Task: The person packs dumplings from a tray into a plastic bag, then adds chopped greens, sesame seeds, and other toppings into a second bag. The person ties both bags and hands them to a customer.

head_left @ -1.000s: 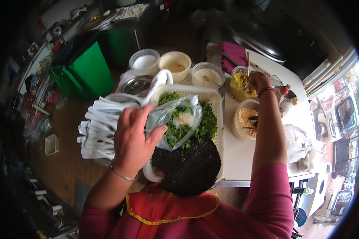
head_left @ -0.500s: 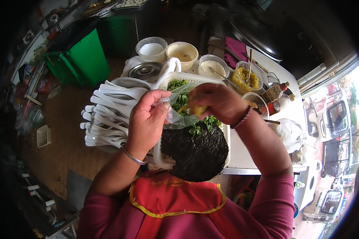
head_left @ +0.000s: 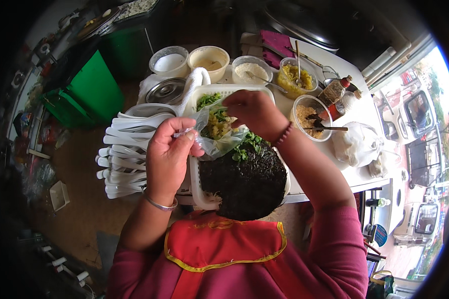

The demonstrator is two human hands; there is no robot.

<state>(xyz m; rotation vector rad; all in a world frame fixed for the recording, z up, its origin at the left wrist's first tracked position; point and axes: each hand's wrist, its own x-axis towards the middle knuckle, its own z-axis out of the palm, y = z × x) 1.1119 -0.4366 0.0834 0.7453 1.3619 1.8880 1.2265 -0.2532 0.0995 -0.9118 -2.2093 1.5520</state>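
Note:
My left hand (head_left: 170,157) pinches the gathered edge of a clear plastic bag (head_left: 219,147) and holds it over a white basket (head_left: 194,182). Chopped yellow food (head_left: 217,125) and green leaves show in and through the bag. Just above its mouth, my right hand (head_left: 258,113) hovers with fingers apart and curved, holding nothing that I can see. Chopped green herbs (head_left: 249,147) lie in the basket beside the bag. A dark wrinkled sheet that looks like seaweed (head_left: 244,184) covers the near part, overlapping the front rim.
White plastic spoons (head_left: 127,154) are piled at left. Behind the basket stand bowls of white powder (head_left: 249,72) and yellow chopped food (head_left: 297,77), with a tub of brown crumbs (head_left: 309,114) at right. Bottles (head_left: 336,89) and a white plastic bag (head_left: 356,144) sit farther right.
My right hand has let go of the yellow food, which now lies in the bag, and its fingers have spread. My left hand still pinches the bag, slightly lower and farther left.

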